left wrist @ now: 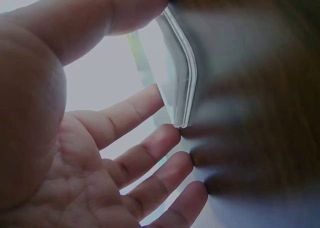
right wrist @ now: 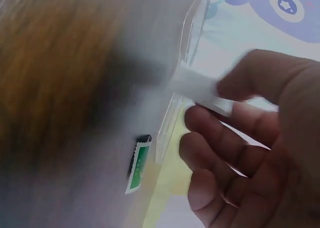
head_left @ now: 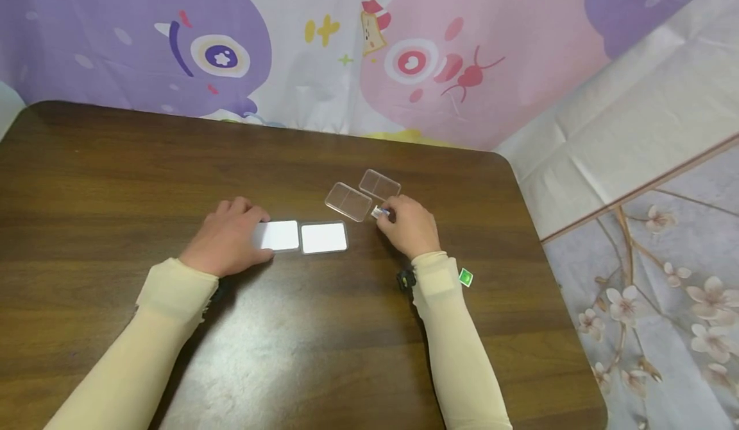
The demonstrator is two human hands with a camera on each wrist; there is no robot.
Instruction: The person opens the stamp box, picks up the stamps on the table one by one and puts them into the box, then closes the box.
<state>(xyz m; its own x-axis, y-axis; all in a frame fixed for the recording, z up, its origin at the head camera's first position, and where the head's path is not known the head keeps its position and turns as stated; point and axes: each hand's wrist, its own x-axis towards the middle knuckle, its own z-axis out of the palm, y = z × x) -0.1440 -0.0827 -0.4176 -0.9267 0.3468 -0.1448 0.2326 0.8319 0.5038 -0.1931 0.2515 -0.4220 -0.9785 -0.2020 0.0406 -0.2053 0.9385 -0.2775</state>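
My left hand (head_left: 231, 237) holds the left end of a flat white rectangular case (head_left: 281, 235) on the table. In the left wrist view, its thumb and index finger are at opposite edges of the case's clear rim (left wrist: 189, 82). A matching white case (head_left: 324, 237) lies close to its right. My right hand (head_left: 408, 224) pinches a small stamp (head_left: 378, 212) between thumb and index finger. The stamp's white side (right wrist: 195, 87) shows in the right wrist view. Beside this hand lie two clear plastic covers, one nearer (head_left: 349, 201) and one farther back (head_left: 380, 185).
A green stamp (head_left: 466, 277) with a perforated white edge lies on the table to the right of my right wrist. The brown wooden table (head_left: 323, 353) ends at a cartoon-printed cloth (head_left: 323, 83) behind and a floral cloth (head_left: 664, 301) on the right.
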